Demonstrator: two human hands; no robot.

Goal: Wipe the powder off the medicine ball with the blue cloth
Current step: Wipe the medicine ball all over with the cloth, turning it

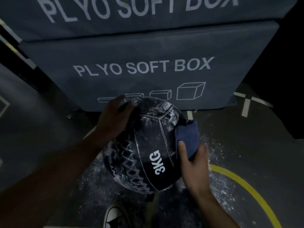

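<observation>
Black leather medicine ball (144,145) marked 3KG sits between my hands above the floor (246,145), white powder streaking its seams. My left hand (113,119) cups its side, fingers spread. My right hand (194,162) pinches the blue cloth (187,137) against it.

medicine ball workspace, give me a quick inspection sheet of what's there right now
surface: dark floor with white powder scattered around the ball and a yellow curved line.
job's things: medicine ball marked 3KG, powder on its top and left panels; blue cloth against its right side.
clutter: nothing seen.
grippers: left hand rests on the ball's upper left; right hand presses the cloth to the ball.
cables: nothing seen.
surroundings: stacked grey foam boxes marked PLYO SOFT BOX behind; a shoe below.
</observation>
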